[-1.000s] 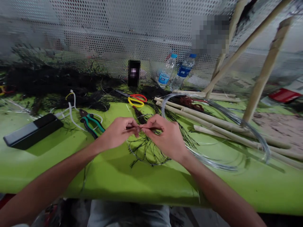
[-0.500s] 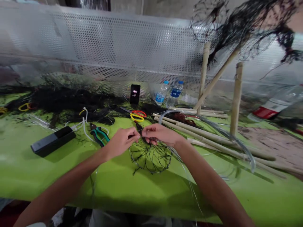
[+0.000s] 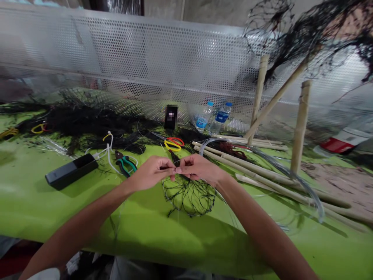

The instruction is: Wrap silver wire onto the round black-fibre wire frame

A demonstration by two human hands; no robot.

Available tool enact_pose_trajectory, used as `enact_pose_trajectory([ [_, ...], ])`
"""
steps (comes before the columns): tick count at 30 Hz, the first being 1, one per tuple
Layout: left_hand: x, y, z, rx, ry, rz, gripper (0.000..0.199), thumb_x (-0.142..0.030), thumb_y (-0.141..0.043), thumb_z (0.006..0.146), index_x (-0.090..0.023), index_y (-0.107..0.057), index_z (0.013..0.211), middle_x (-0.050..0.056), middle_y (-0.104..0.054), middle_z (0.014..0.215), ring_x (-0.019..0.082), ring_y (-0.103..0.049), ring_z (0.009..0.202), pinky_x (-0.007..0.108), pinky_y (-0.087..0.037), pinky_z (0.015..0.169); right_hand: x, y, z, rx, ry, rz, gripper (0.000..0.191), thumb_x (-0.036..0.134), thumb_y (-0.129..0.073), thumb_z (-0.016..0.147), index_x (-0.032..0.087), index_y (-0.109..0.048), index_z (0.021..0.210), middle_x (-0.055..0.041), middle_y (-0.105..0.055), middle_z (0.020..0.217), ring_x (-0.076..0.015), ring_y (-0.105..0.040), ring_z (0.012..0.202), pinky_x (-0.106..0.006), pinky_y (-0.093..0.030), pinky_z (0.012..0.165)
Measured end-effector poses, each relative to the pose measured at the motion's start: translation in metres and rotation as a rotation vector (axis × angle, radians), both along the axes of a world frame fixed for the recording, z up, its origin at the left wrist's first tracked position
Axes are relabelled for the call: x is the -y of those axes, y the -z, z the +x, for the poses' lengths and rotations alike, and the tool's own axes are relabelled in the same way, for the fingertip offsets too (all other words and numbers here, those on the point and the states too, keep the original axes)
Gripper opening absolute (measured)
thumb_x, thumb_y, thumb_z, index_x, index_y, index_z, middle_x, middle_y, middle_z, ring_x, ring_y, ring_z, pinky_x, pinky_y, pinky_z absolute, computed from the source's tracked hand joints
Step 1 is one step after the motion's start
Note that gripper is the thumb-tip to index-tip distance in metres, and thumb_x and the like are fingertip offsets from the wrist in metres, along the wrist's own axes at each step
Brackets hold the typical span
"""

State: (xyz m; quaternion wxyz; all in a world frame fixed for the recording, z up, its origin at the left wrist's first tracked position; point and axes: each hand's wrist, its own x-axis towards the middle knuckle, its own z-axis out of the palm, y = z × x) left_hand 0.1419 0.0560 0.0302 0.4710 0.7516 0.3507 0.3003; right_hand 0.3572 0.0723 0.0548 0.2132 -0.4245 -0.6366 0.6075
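Observation:
A round black net on a thin hoop hangs or lies just below my hands, over the green tabletop. My left hand is pinched at the gathered top of the net, its fingertips touching those of the other hand. My right hand is also pinched there, with thin clear strands trailing down beneath its wrist. What lies between the fingertips is too small to make out. Scissors with red and yellow handles sit just beyond the hands.
Green-handled pliers and a black power bank with a white cable lie left. Behind stand a phone and water bottles. Bamboo sticks and a clear tubing coil lie right. Black netting covers the back left.
The fingertips of my two hands have come together. The whole view has shifted a little, so the table items appear farther right.

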Motion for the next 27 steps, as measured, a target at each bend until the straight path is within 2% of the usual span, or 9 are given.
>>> enact_pose_trajectory([
  [2,0.004,-0.012,-0.003,0.027,0.026,-0.072,0.025,-0.036,-0.064,0.093,-0.011,-0.068,0.089,0.005,-0.071,0.076,0.004,-0.038,0.046,0.018,-0.028,0.044,0.008,-0.012,-0.001,0.006,0.008,0.052,0.043,0.046,-0.090,0.064,0.016,-0.060,0.066,0.0077,-0.049,0.051,-0.0028,-0.033,0.043,-0.020,-0.019,0.041],
  [4,0.011,-0.028,-0.005,0.073,0.050,-0.140,0.023,-0.034,-0.062,0.094,-0.012,-0.066,0.090,0.004,-0.071,0.076,0.002,-0.037,0.043,0.016,-0.028,0.041,0.020,-0.028,-0.002,0.054,0.013,0.211,0.037,0.042,-0.089,0.068,0.015,-0.064,0.068,0.0064,-0.052,0.053,-0.0039,-0.037,0.046,-0.020,-0.022,0.043],
  [7,0.023,-0.058,-0.005,0.121,0.088,-0.217,0.019,-0.028,-0.062,0.094,-0.012,-0.065,0.085,0.002,-0.069,0.072,0.002,-0.041,0.042,0.014,-0.032,0.039,0.045,-0.053,-0.002,0.231,0.055,0.628,0.027,0.036,-0.081,0.081,0.016,-0.067,0.070,0.0045,-0.058,0.057,-0.0059,-0.043,0.051,-0.021,-0.031,0.047],
  [12,0.040,-0.102,0.005,0.093,0.057,-0.131,0.016,-0.022,-0.065,0.093,-0.014,-0.063,0.079,-0.003,-0.066,0.066,0.000,-0.042,0.043,0.010,-0.033,0.039,0.080,-0.079,0.004,0.535,0.143,1.418,0.017,0.021,-0.070,0.093,0.019,-0.067,0.077,0.0050,-0.061,0.059,-0.0074,-0.050,0.052,-0.025,-0.037,0.054],
  [15,0.045,-0.112,0.011,0.066,-0.006,-0.048,0.016,-0.020,-0.064,0.094,-0.015,-0.062,0.080,-0.004,-0.065,0.063,0.001,-0.043,0.046,0.008,-0.033,0.041,0.086,-0.081,0.010,0.647,0.169,1.649,0.020,0.019,-0.064,0.097,0.020,-0.064,0.077,0.0042,-0.061,0.060,-0.0092,-0.051,0.053,-0.028,-0.039,0.056],
  [20,0.041,-0.109,0.014,0.027,0.005,-0.035,0.022,-0.024,-0.063,0.096,-0.016,-0.060,0.075,-0.006,-0.059,0.056,0.001,-0.040,0.043,0.009,-0.031,0.039,0.077,-0.073,0.009,0.746,0.118,1.942,0.030,0.009,-0.062,0.093,0.018,-0.058,0.065,0.0004,-0.061,0.059,-0.0116,-0.050,0.051,-0.031,-0.038,0.053],
  [22,0.038,-0.106,0.013,0.032,-0.012,-0.010,0.022,-0.023,-0.062,0.096,-0.016,-0.060,0.075,-0.006,-0.059,0.056,0.001,-0.041,0.043,0.010,-0.031,0.039,0.072,-0.070,0.005,0.751,0.161,1.956,0.030,0.008,-0.061,0.093,0.017,-0.060,0.064,0.0000,-0.062,0.058,-0.0108,-0.050,0.049,-0.031,-0.035,0.050],
  [23,0.037,-0.105,0.012,0.038,-0.028,0.017,0.022,-0.022,-0.062,0.096,-0.016,-0.060,0.075,-0.006,-0.059,0.057,0.001,-0.042,0.043,0.010,-0.032,0.039,0.070,-0.070,0.003,0.736,0.203,1.887,0.027,0.009,-0.062,0.092,0.017,-0.062,0.067,0.0004,-0.063,0.058,-0.0102,-0.051,0.049,-0.030,-0.034,0.049],
  [27,0.036,-0.101,0.010,0.030,-0.069,0.153,0.022,-0.019,-0.061,0.095,-0.015,-0.061,0.074,-0.005,-0.060,0.059,0.002,-0.045,0.048,0.012,-0.035,0.044,0.066,-0.077,0.002,0.499,0.292,1.210,0.013,0.022,-0.073,0.087,0.019,-0.071,0.075,0.0034,-0.066,0.059,-0.0086,-0.056,0.051,-0.024,-0.039,0.051],
])
